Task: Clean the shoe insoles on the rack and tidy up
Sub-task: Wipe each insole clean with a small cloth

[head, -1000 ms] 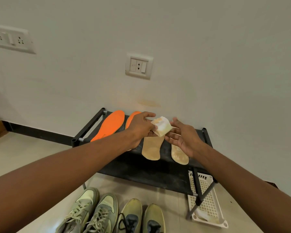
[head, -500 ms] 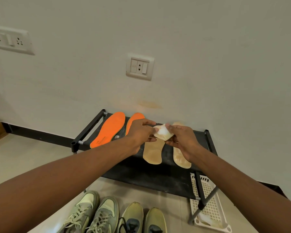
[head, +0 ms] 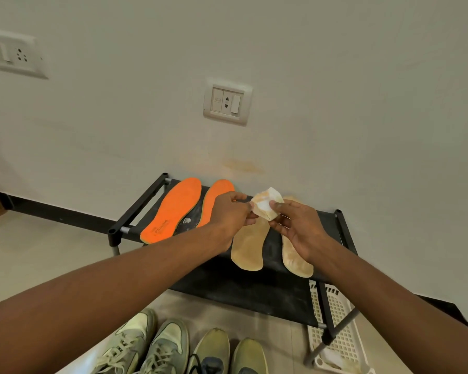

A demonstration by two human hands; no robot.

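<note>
While four worn shoes (head: pixel 179 349) sat nearest on the floor, the left hand (head: pixel 231 214) and right hand (head: pixel 297 228) both pinched a stained white wipe (head: pixel 266 206) above the tan insoles (head: pixel 249 244) on the black rack (head: pixel 243 287), orange insoles (head: pixel 173 209) lying beyond.

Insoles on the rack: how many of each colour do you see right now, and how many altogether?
Orange insoles: 2, and, the second partly behind the left hand.
Tan insoles: 2, and, the second partly behind the right hand.
Total: 4 insoles.
</note>
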